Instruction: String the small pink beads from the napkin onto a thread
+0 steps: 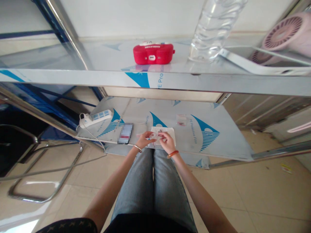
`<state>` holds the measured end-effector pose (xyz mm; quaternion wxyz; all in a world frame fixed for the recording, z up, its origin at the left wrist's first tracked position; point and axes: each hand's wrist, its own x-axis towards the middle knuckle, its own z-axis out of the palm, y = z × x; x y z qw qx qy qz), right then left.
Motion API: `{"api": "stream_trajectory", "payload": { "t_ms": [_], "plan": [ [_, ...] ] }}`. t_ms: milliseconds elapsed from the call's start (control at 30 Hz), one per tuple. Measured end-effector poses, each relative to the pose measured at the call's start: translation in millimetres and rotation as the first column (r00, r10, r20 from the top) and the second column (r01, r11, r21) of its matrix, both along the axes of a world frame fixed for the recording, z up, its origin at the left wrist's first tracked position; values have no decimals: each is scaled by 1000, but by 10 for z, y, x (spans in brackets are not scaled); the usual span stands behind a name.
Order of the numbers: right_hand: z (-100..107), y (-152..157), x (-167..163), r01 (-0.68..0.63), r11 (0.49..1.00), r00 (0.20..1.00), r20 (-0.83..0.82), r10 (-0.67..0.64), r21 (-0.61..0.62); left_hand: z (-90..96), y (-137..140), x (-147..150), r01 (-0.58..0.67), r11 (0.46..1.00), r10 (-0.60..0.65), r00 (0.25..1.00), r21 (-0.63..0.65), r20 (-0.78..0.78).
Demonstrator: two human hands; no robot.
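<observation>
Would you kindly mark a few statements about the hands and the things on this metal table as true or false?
1. Both hands, left hand and right hand, meet over the white sheet. True.
2. The red case lies on the lower shelf. False: it sits on the upper shelf.
3. The power strip lies left of the hands. True.
4. The clear bottle stands beside the power strip. False: it stands on the upper shelf, right of the red case.

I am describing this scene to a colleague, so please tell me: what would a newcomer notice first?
First, the bright red plastic case on the upper steel shelf, beside a clear plastic bottle. Below, the left hand and right hand meet over a white paper sheet on the lower film-covered table.
</observation>
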<state>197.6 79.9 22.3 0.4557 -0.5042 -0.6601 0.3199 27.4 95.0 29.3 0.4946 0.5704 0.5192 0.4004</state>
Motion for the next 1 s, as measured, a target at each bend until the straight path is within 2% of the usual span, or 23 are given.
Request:
{"api": "stream_trajectory", "payload": {
  "t_ms": [133, 300, 367, 500, 600, 833, 1000],
  "plan": [
    [-74, -158, -98, -92, 993, 994, -72, 87, -70, 57, -43, 71, -67, 997, 67, 998, 30, 0],
    [-71, -185, -178, -44, 986, 962, -271, -1, -160, 184, -112, 144, -107, 993, 109, 994, 48, -24],
    [-24, -174, -152, -67, 977, 944, -331, -4, -201, 224, -128, 145, -114, 992, 115, 993, 60, -2],
    [78, -205, -64, -188, 924, 889, -458, 16, -334, 258, -146, 104, -45, 998, 41, 995, 44, 95],
    [110, -249, -15, -217, 894, 863, -504, -12, -392, 256, -162, 67, 17, 999, -22, 991, 36, 131],
    [83, -248, 59, -64, 932, 841, -521, -142, -358, 290, -193, 35, 60, 998, -60, 987, 6, 150],
    [92, -238, 110, -16, 946, 856, -494, -153, -323, 314, -199, 24, 79, 997, -78, 985, -1, 152]
  ]
}}
